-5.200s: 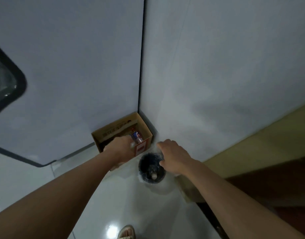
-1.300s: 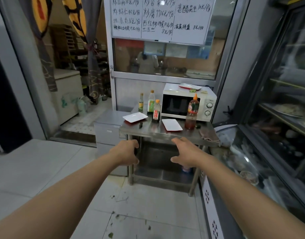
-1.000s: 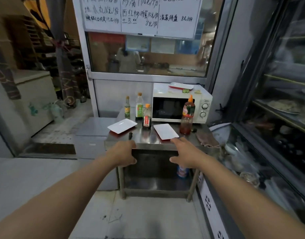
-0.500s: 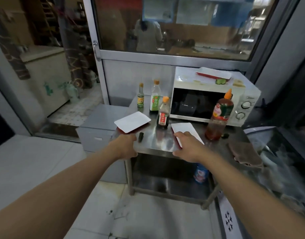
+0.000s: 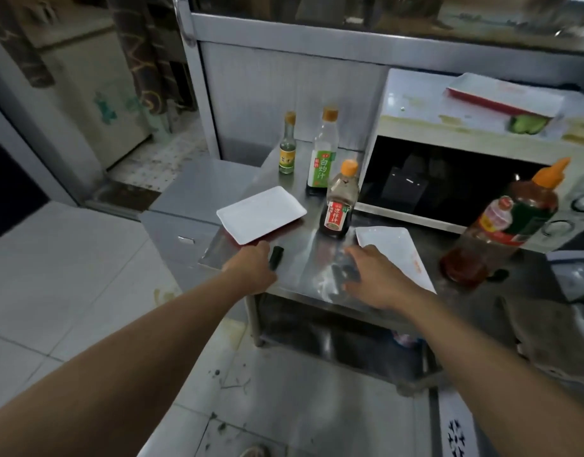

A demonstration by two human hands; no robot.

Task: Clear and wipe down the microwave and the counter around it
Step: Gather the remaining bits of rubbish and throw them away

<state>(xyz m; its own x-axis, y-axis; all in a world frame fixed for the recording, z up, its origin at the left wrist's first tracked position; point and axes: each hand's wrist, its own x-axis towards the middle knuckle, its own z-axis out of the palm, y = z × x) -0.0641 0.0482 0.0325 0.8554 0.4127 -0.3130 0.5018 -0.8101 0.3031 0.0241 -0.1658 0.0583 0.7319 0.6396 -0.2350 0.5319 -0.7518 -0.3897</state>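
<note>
Steel counter (image 5: 303,258) across mid-frame, shiny, smeared with whitish streaks near its front edge. Microwave (image 5: 449,179) at right on the counter, white, dark door, top stained yellowish. On that top, upper right of the frame: a white-and-red tray (image 5: 505,95) and a green slice (image 5: 526,124) just beside it.

Left of the microwave, three bottles: small bottle (image 5: 288,145) and tall bottle (image 5: 323,153) toward the back, dark bottle (image 5: 339,202) nearer the front. Red sauce bottle (image 5: 501,225) at right, in front of the microwave's knobs. White plate (image 5: 260,214) at the counter's left corner, overhanging slightly. Second plate (image 5: 394,250) at centre-right, partly under the right hand. Small dark object (image 5: 276,257) by the left hand's fingertips. Brown cloth (image 5: 544,328) at lower right, blurred.

Left hand (image 5: 251,268) loosely curled over the counter's front-left edge, gripping nothing visible. Right hand (image 5: 376,275) spread, fingers relaxed, low over the counter; contact unclear.

Below, a lower shelf, dim. Floor (image 5: 86,291) of pale tiles, dirty marks near the legs. Grey cabinet (image 5: 191,206) left of the counter. Glazed partition along the top of the frame.
</note>
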